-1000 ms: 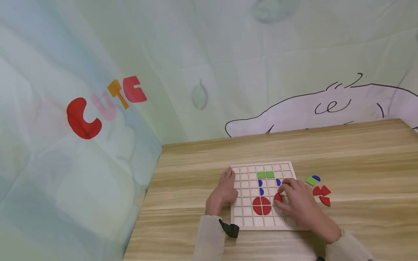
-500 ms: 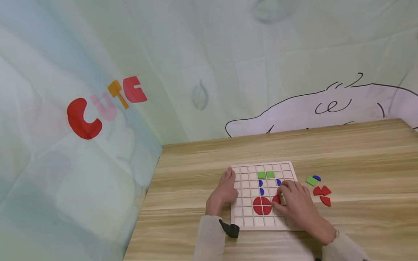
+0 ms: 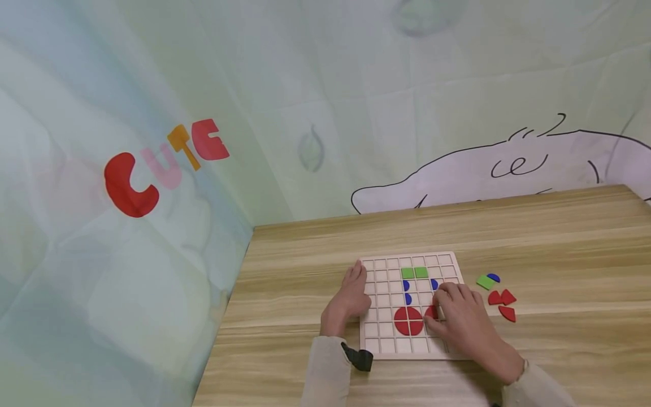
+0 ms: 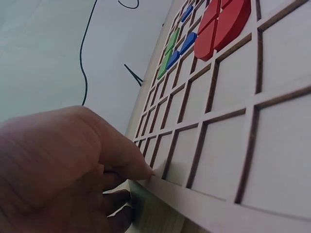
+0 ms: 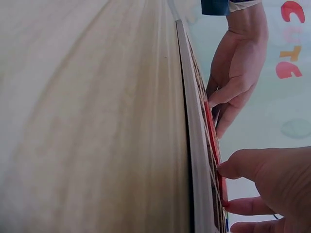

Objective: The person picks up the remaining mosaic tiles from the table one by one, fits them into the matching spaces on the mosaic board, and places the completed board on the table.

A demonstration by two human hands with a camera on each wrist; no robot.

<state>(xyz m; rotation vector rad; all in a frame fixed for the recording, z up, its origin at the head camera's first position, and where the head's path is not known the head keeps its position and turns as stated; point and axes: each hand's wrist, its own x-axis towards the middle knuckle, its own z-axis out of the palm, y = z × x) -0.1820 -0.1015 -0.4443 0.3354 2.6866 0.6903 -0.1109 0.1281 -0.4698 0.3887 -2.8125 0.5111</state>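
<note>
A pale gridded board (image 3: 377,346) lies on the wooden table. My left hand (image 3: 350,297) rests at its left edge, the thumb on the rim (image 4: 167,189) and the other fingers reaching along the side. Over the right part of the board, my right hand (image 3: 465,319) pinches a red quarter-circle piece (image 3: 431,312) between thumb and fingertip, down at the grid. Left of it, several red quarter pieces form a full circle (image 3: 408,321). Two green squares (image 3: 414,272) sit in the upper cells, with blue half-circles (image 3: 407,299) below. My right hand hides some cells.
Right of the board lie loose pieces: a green square (image 3: 485,282) beside a blue half-circle (image 3: 493,277), and three red quarter pieces (image 3: 507,314). A printed cloth wall (image 3: 315,102) stands behind and left of the table (image 3: 300,249).
My right hand has shifted slightly left and down with the red quarter-circle piece, which now sits lower at the grid. My left hand has not moved.
</note>
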